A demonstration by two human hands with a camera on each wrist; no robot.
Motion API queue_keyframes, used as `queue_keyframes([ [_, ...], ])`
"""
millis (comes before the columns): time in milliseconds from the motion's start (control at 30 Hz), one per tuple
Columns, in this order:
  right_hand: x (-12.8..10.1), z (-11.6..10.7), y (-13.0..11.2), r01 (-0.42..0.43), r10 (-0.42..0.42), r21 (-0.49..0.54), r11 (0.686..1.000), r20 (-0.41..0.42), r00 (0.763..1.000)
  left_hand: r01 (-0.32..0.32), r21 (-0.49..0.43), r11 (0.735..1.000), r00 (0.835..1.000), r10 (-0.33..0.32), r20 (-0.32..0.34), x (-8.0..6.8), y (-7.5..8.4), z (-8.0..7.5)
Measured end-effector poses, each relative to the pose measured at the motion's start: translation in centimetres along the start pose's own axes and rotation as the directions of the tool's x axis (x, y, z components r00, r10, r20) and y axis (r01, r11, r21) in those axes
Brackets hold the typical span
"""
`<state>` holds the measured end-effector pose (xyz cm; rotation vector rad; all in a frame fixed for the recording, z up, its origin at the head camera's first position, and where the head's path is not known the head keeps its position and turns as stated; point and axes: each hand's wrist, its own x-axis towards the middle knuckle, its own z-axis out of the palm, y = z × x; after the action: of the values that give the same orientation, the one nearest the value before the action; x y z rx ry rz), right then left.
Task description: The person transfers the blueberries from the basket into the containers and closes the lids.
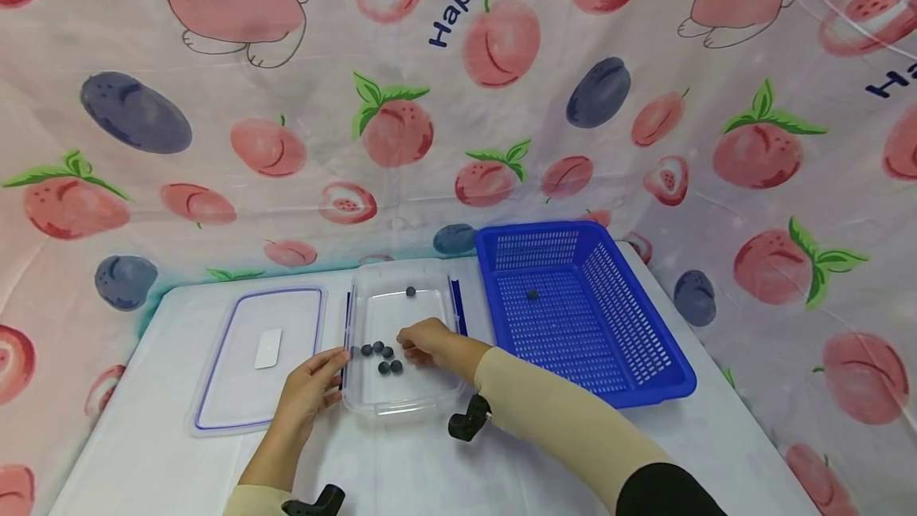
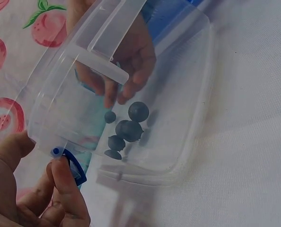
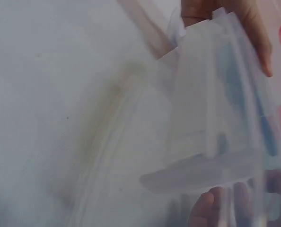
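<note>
A clear plastic box (image 1: 401, 406) with blue side clasps stands mid-table and holds several blueberries (image 1: 387, 353), most clustered near its left side. One more blueberry (image 1: 411, 291) lies toward the far end. My left hand (image 1: 313, 382) grips the box's left side, thumb at the rim and fingers by the blue clasp (image 2: 74, 166). Inside the box, my right hand (image 1: 427, 341) is just right of the cluster. Through the clear wall in the left wrist view, its fingers (image 2: 138, 71) point down loosely above the berries, with no berry visible between them.
To the right stands a blue perforated basket (image 1: 673, 385) with one blueberry (image 1: 533, 295) in it. On the left lies the box's clear lid (image 1: 243, 325) with a blue seal and a white label (image 1: 268, 349). A fruit-print cloth (image 1: 401, 205) hangs behind the white table.
</note>
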<state>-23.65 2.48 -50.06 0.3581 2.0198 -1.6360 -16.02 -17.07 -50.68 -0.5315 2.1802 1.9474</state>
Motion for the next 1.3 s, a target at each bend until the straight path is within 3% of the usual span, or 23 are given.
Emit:
queue_keyframes([
  [167, -0.9, -1.4, -2.5, 0.011, -0.018, 0.077, 0.997, 0.093, 0.995, -0.001, 0.000, 1.000, 1.000, 0.001, -0.009, 0.0, -0.1, -0.1],
  [300, -1.7, -4.1, -5.5, 0.064, -0.077, 0.109, 0.992, 0.125, 0.989, -0.001, -0.011, 1.000, 1.000, 0.001, -0.001, 0.0, -0.2, -0.2],
  [500, -2.2, -10.9, -9.4, 0.159, -0.166, 0.128, 0.979, 0.047, 0.985, 0.022, -0.027, 0.999, 1.000, -0.022, 0.003, 0.3, -0.5, -0.3],
  [633, -1.9, -15.4, -10.4, 0.197, -0.195, 0.100, 0.975, -0.023, 0.980, 0.025, -0.025, 0.999, 1.000, -0.026, -0.001, 0.4, -0.6, -0.3],
  [800, -0.5, -19.3, -8.5, 0.200, -0.201, -0.023, 0.980, -0.105, 0.974, 0.014, -0.014, 1.000, 1.000, -0.014, -0.003, 0.0, -0.5, -0.1],
  [867, 0.0, -20.5, -7.0, 0.198, -0.216, -0.129, 0.972, -0.145, 0.966, 0.012, -0.008, 1.000, 1.000, -0.012, -0.010, -0.1, -0.5, 0.0],
  [967, 0.9, -21.8, -4.6, 0.192, -0.260, -0.322, 0.927, -0.183, 0.948, 0.009, -0.005, 1.000, 1.000, -0.009, -0.021, -0.2, -0.5, 0.1],
  [1067, 1.5, -22.5, -2.5, 0.159, -0.293, -0.492, 0.856, -0.209, 0.933, 0.005, -0.006, 1.000, 1.000, -0.005, -0.023, -0.1, -0.6, 0.1],
  [1200, 2.3, -22.4, -0.4, 0.139, -0.329, -0.586, 0.798, -0.231, 0.916, 0.005, -0.006, 1.000, 1.000, -0.005, -0.021, -0.1, -0.5, 0.2],
  [1300, 2.6, -21.9, 0.5, 0.138, -0.347, -0.615, 0.776, -0.233, 0.908, 0.006, -0.003, 1.000, 1.000, -0.006, -0.018, -0.1, -0.4, 0.2],
])
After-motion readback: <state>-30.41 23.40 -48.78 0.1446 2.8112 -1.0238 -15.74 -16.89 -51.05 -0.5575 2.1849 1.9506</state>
